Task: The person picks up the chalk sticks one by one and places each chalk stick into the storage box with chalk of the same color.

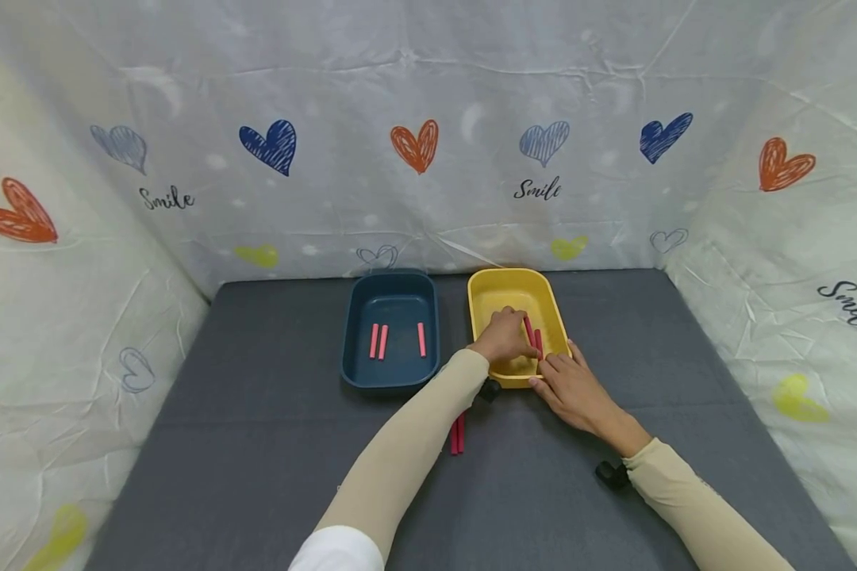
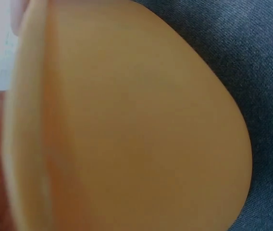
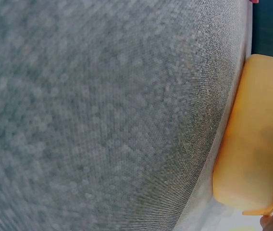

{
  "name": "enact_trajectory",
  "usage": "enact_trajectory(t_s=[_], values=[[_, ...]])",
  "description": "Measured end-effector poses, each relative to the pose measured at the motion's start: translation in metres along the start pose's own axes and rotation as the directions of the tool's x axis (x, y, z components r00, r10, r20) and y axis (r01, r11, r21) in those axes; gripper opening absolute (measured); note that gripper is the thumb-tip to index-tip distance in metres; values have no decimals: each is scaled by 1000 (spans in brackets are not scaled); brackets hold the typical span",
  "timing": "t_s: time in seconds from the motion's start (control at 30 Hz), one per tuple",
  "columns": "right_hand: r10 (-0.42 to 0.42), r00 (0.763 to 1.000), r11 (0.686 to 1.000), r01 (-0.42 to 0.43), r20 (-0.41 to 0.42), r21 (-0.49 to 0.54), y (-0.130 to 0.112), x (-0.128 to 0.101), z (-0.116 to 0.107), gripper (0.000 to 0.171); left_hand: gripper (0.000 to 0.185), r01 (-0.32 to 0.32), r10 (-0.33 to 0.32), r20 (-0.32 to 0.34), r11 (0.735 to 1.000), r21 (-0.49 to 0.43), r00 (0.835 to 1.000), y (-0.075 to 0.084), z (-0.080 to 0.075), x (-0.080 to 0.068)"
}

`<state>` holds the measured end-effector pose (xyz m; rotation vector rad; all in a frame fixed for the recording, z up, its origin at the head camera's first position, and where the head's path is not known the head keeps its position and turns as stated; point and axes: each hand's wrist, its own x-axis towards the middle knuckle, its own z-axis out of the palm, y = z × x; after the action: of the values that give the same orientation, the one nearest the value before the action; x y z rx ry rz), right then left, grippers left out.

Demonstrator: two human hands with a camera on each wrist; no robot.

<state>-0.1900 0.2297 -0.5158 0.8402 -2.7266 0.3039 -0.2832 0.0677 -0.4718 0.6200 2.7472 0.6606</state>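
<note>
In the head view my left hand [image 1: 503,336] reaches into the yellow tray [image 1: 480,297]. Its fingers and thumb pinch a dark red stick [image 1: 529,331]. Beside that lies a second red stick [image 1: 539,341], its lower end close to the fingers of my right hand [image 1: 574,390]. That right hand grips the tray's near right corner, fingers over the rim and thumb at the outer wall. Up close, the left wrist view shows only the yellow tray's wall [image 2: 141,115]; the right wrist view shows its side [image 3: 252,134] and part of a hand. Neither shows the sticks inside.
Left of the yellow tray stands a dark blue tray [image 1: 400,375] with several pink sticks, one being a pink stick [image 1: 421,339] at its right. Two red sticks [image 1: 458,434] lie on the grey tabletop [image 1: 271,460], partly behind my left forearm. A printed cloth backdrop [image 1: 343,174] surrounds the table.
</note>
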Motion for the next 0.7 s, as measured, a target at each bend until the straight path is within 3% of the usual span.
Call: enact_trajectory(t_s=[0.47, 0.7], values=[[-16, 999, 1000, 16, -35, 5, 0, -1, 3, 18, 73, 32, -35, 27, 995, 94, 999, -2, 14, 2], [-15, 999, 1000, 15, -44, 6, 1, 1, 2, 19, 76, 39, -42, 32, 995, 93, 999, -1, 14, 4]])
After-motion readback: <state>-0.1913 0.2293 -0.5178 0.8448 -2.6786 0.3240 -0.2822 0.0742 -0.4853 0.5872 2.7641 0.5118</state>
